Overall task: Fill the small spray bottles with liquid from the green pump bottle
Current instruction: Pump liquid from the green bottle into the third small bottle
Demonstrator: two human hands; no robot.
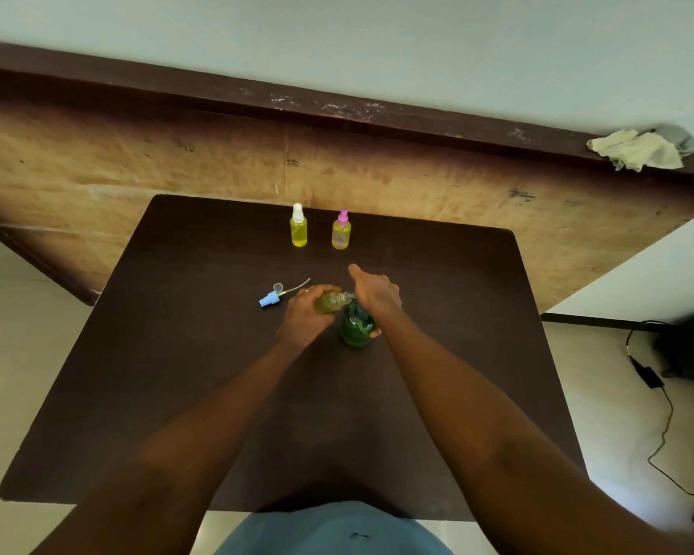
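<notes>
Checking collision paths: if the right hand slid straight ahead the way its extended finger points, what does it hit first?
Probably the pink-capped spray bottle, standing beyond the right hand; nothing shows between them, though depth is unclear.

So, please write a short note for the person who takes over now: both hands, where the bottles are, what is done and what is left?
Left hand grips the uncapped small bottle, tilted, neck at the spout of the green pump bottle.
Right hand rests on the pump top; its grip is unclear.
Done: white-capped bottle and pink-capped bottle stand far back on the table, holding yellow liquid.
Left: finish filling the held bottle, then fit the blue spray cap lying beside the left hand.
</notes>
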